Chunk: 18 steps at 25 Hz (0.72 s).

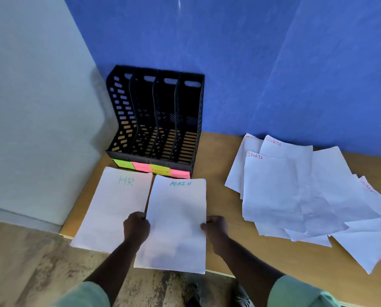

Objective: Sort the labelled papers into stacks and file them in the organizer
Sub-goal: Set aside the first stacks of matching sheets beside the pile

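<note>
A white stack headed ADMIN [176, 213] sits in front of me, overhanging the table's near edge. My left hand [136, 228] grips its left edge and my right hand [214, 227] grips its right edge. To its left lies a white stack headed HR [112, 207], flat on the table. Behind both stands a black organizer [156, 120] with several upright slots, all of them without paper. Green and pink sticky labels [150, 169] run along its front lip. A loose spread of white papers [300, 196] lies at the right, two of them headed SPORTS.
The wooden table [262, 258] meets a blue wall [251, 63] behind and a pale partition [34, 107] on the left. A patterned floor [30, 262] and my shoes show below the near edge.
</note>
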{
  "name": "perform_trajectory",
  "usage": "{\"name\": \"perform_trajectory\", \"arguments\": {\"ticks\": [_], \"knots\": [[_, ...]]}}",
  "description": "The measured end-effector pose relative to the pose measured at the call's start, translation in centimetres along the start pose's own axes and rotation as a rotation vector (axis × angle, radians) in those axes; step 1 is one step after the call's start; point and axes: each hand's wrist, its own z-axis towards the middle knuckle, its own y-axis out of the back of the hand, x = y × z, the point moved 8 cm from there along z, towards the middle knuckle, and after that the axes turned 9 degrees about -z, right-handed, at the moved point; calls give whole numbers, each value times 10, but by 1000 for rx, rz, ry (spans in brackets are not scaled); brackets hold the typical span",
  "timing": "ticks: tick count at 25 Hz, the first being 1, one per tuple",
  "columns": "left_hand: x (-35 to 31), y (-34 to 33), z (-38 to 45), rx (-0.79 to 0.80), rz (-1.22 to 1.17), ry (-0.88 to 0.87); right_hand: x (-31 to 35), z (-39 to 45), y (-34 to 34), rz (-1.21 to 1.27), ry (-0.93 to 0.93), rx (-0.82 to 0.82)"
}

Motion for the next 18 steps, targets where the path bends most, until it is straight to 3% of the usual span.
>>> {"name": "perform_trajectory", "arguments": {"ticks": [5,13,18], "knots": [[-3,18,8,-91,-80,-93,1,7,-14,-7,-36,-60],[-10,6,15,33,-131,-144,9,9,-20,-12,-66,-100],[-16,-15,11,111,-136,-161,16,0,-4,-52,36,-145]]}}
